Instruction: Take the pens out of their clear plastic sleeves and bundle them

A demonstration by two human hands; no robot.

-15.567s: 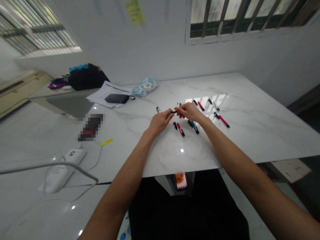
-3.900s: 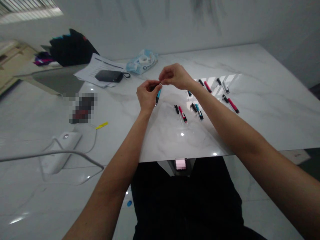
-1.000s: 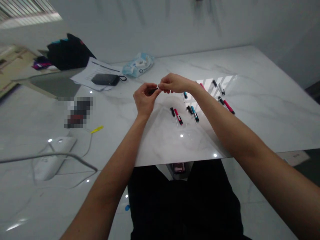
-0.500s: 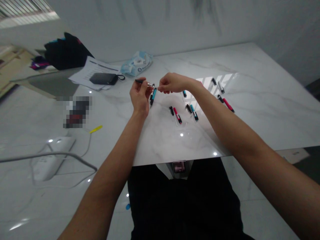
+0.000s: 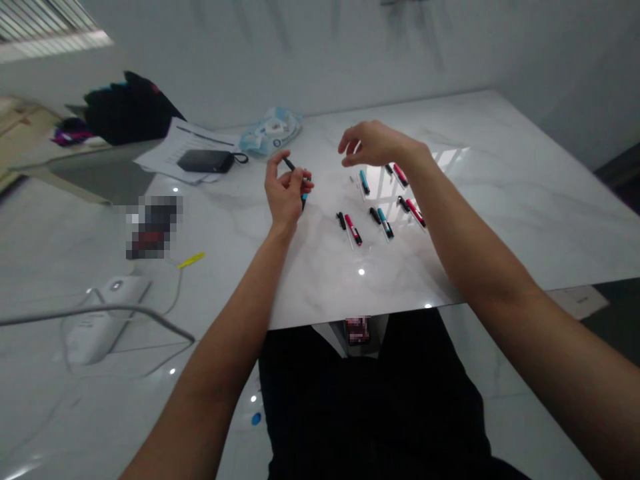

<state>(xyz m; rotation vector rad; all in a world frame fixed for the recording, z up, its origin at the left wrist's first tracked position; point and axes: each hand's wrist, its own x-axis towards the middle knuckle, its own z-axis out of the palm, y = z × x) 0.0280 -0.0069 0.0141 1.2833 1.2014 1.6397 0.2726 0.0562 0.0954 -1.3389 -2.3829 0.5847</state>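
My left hand (image 5: 284, 193) is raised over the white marble table (image 5: 500, 220) and grips pen parts: a thin black piece (image 5: 290, 164) sticks up between its fingers, and a blue barrel end (image 5: 303, 198) shows below them. My right hand (image 5: 373, 143) hovers apart from it to the right, fingers loosely curled, with nothing visible in it. Below the right hand lie several small pens: a blue pen (image 5: 365, 182), a red pen (image 5: 400, 175), a black-and-red pen (image 5: 353, 229) and a black-and-blue pen (image 5: 384, 223).
At the back left of the table are a black pouch (image 5: 206, 161) on papers (image 5: 187, 137), a plastic packet (image 5: 270, 132) and a dark bag (image 5: 127, 110). On the left surface lie a white power strip (image 5: 103, 317) with cable and a yellow clip (image 5: 191, 260).
My hands have separated: the right hand has let go and lifted up and to the right. The left hand keeps the pen parts and has tilted the black piece upward.
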